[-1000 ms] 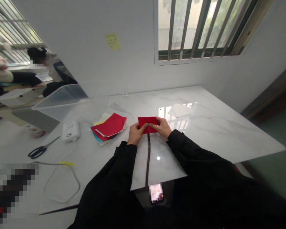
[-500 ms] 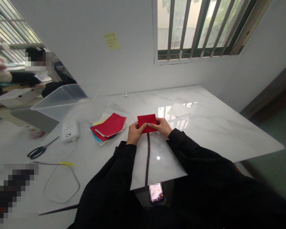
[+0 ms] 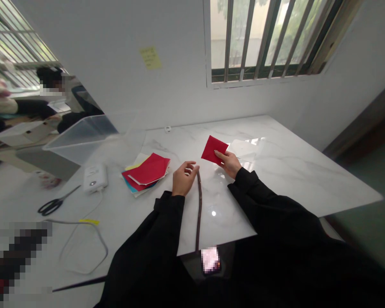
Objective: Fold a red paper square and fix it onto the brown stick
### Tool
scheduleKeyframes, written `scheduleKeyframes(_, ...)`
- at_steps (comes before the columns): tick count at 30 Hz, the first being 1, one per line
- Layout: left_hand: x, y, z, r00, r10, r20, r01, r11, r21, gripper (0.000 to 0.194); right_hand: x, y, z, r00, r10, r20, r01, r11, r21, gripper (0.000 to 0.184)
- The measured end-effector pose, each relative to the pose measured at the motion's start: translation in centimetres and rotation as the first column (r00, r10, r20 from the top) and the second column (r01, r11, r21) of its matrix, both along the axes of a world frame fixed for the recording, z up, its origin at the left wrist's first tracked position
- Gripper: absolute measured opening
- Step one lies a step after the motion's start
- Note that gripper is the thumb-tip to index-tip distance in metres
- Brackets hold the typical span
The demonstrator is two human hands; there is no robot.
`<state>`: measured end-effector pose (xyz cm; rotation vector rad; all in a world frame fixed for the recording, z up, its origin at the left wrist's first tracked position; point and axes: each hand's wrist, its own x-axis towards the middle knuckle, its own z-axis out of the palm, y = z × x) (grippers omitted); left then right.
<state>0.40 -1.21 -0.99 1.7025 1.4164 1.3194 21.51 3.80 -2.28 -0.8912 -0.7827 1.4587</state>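
My right hand [image 3: 229,162] pinches a flat red square piece [image 3: 214,149], felt or paper by its look, by its near right corner, thumb on top. It is held tilted above the tabletop. My left hand [image 3: 183,177] holds nothing; its fingers are curled loosely and apart. Its thumb is beside the upper end of a thin brown stick [image 3: 199,205], which runs down to the table's front edge; whether they touch I cannot tell. Left of this hand lies a stack of coloured sheets [image 3: 150,169], red on top, with yellow, blue and white edges showing.
On the left are black-handled scissors [image 3: 51,206], a white power strip [image 3: 95,177] with its grey cable [image 3: 105,248], and a clear plastic bin [image 3: 83,134]. A white sheet [image 3: 244,147] lies behind my right hand. A phone [image 3: 211,260] is below the table edge. People sit at far left.
My left hand has let go of the red piece and dropped slightly beside the stick. My right hand has carried the piece away and to the right, turning it.
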Motion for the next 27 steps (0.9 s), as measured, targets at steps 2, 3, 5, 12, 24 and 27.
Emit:
scheduleKeyframes(2,0.2,-0.3,-0.2,0.976,0.0,-0.219,0.017,0.997,0.075,0.038,0.3,0.1,-0.5,0.999,0.037,0.01,-0.037,0.999,0.009,0.035)
scheduleKeyframes(3,0.2,-0.4,-0.3,0.955,-0.005,-0.296,0.034,0.995,0.095,0.04,0.4,0.2,-0.7,0.998,0.066,0.01,-0.067,0.998,0.021,0.037)
scheduleKeyframes(5,0.3,-0.6,-0.3,0.925,-0.02,-0.379,0.061,0.993,0.098,0.045,0.7,0.1,-1.1,0.99,0.143,0.009,-0.143,0.988,0.053,0.041)
scheduleKeyframes(12,-0.1,-0.4,-0.2,0.984,-0.042,-0.176,0.037,0.999,-0.032,0.044,2.0,-0.4,-0.8,0.931,0.349,0.103,-0.359,0.928,0.104,0.052)
scheduleKeyframes(24,-0.4,-0.4,1.7,0.78,-0.06,0.622,0.328,0.887,-0.325,0.051,2.7,-0.6,1.0,0.818,0.171,0.549,-0.424,0.825,0.375,0.031)
scheduleKeyframes(27,-0.5,-0.5,1.8,0.77,-0.066,0.634,0.348,0.877,-0.331,0.048,2.6,-1.0,1.7,0.807,0.035,0.589,-0.387,0.785,0.484,0.026)
